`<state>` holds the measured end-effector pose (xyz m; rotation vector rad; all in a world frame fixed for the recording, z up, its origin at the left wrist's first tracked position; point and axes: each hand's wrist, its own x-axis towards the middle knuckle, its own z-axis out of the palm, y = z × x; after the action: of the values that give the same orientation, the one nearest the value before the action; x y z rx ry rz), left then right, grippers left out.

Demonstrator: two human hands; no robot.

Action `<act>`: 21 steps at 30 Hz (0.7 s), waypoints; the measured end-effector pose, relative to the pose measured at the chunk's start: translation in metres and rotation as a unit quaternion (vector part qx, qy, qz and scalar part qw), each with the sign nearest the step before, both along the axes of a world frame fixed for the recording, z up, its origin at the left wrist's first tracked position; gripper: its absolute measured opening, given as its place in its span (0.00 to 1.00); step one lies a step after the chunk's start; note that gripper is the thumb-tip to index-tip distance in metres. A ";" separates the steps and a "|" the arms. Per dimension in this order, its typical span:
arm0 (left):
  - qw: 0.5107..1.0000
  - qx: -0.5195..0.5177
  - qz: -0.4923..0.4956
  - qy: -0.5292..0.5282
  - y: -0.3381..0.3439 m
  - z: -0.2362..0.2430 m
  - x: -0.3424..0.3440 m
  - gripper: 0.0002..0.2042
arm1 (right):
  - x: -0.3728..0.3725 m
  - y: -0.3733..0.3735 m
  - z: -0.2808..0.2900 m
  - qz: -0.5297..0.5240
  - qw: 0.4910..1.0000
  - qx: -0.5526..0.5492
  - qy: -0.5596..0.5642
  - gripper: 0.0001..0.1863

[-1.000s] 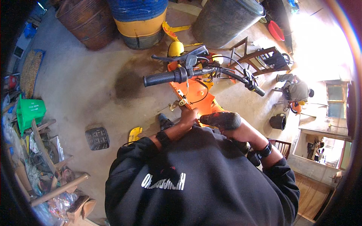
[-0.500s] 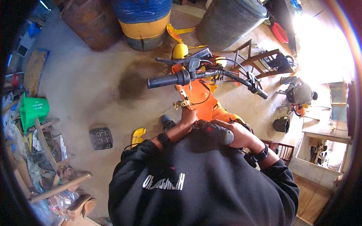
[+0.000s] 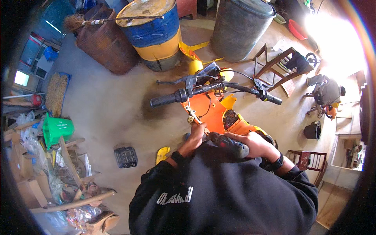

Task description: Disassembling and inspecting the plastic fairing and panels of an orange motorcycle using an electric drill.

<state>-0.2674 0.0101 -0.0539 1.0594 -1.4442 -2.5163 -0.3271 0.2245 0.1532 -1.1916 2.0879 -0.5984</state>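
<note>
A person in a black sweatshirt [image 3: 219,192] stands over a small orange motorbike [image 3: 213,113] and looks down at both hands. The right hand [image 3: 254,144] is wrapped tight around a dark power drill [image 3: 229,143] — the drill lies across the front of the body, and its tip points toward the left hand. The left hand [image 3: 197,133] is up against the left side of the bike's orange body, just under the handlebar [image 3: 213,89]. Its fingers are curled in, but you cannot tell what they pinch, if anything. Each wrist has a dark band on it. The handlebar has black rubber ends and thin cables running from it. The bike stands on a bare concrete floor [image 3: 113,113]. Past its front wheel are three big drums — a rusty brown one [image 3: 103,41], a blue and yellow one [image 3: 156,33] and a grey one [image 3: 241,27]. A wooden chair [image 3: 280,64] stands to the right of the bike. On the floor to the left are a little black crate [image 3: 125,156] and a green bucket [image 3: 56,128], with a messy heap of wood and bags beside the bucket.
</note>
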 end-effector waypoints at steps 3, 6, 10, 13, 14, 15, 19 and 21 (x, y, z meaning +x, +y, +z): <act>0.998 -0.040 0.046 0.027 0.011 0.001 -0.002 0.04 | -0.005 0.013 0.007 -0.023 0.996 -0.077 -0.042 0.40; 0.999 0.002 -0.021 -0.042 0.011 0.003 0.000 0.11 | -0.006 0.015 -0.011 -0.133 0.969 -0.157 -0.135 0.41; 0.999 -0.048 -0.009 0.018 0.021 -0.016 -0.003 0.36 | -0.022 -0.007 -0.027 -0.209 0.946 -0.178 -0.173 0.36; 0.990 -0.103 -0.008 0.092 0.029 -0.029 -0.003 0.45 | -0.032 -0.022 -0.013 -0.212 0.930 -0.212 -0.213 0.32; 0.989 -0.115 -0.022 0.094 0.026 -0.034 -0.008 0.45 | -0.040 -0.023 -0.029 -0.221 0.921 -0.231 -0.221 0.27; 0.988 -0.124 -0.032 0.084 0.026 -0.044 -0.002 0.45 | -0.042 -0.025 -0.030 -0.220 0.921 -0.223 -0.231 0.25; 0.963 -0.253 0.030 0.088 0.036 -0.046 -0.001 0.49 | -0.044 -0.031 -0.038 -0.216 0.910 -0.218 -0.278 0.19; 0.983 -0.181 -0.006 0.012 0.039 0.003 0.003 0.47 | -0.043 -0.033 -0.041 -0.210 0.914 -0.214 -0.274 0.18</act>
<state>-0.2643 0.0491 -0.0511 0.9519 -1.8127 -2.1441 -0.3704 0.1914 0.1125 -0.6550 1.7565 -1.4670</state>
